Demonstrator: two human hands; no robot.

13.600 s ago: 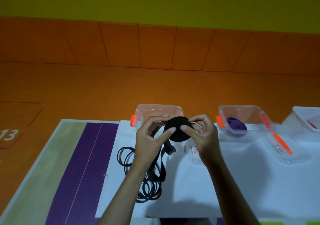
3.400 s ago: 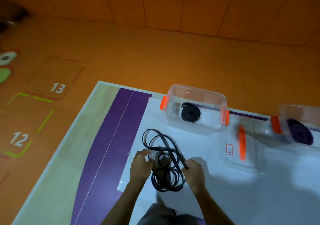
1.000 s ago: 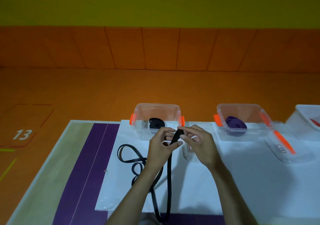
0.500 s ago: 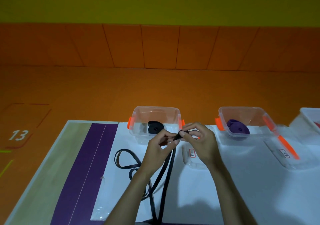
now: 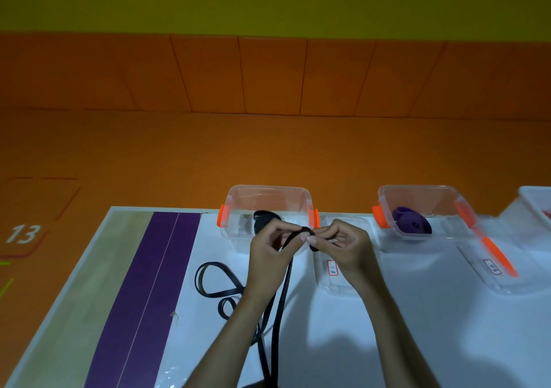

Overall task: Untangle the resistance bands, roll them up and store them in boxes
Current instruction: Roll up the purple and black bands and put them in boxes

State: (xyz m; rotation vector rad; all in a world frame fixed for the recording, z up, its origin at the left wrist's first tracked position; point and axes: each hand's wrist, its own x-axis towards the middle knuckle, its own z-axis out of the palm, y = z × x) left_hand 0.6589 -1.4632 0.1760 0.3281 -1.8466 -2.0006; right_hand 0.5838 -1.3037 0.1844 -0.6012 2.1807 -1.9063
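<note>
A long black resistance band [image 5: 275, 322] hangs doubled from both my hands above the white table. My left hand [image 5: 268, 247] and my right hand [image 5: 346, 244] pinch its folded top end between thumb and fingers, just in front of a clear box with orange clips [image 5: 235, 199]. A rolled black band [image 5: 264, 219] lies inside that box, partly hidden by my left hand. Loose loops of the black band [image 5: 214, 280] lie on the table to the left of my left arm.
A second clear box [image 5: 459, 205] at the right holds a rolled purple band [image 5: 413, 225]. Clear lids lie on the table, one [image 5: 334, 274] under my right hand, another with an orange clip [image 5: 495, 256] further right. A white box edge [image 5: 536, 205] shows at far right.
The black roll held earlier now lies in the left box. My hands took up another black band and, over the last second, kept working its folded end between the fingers.
</note>
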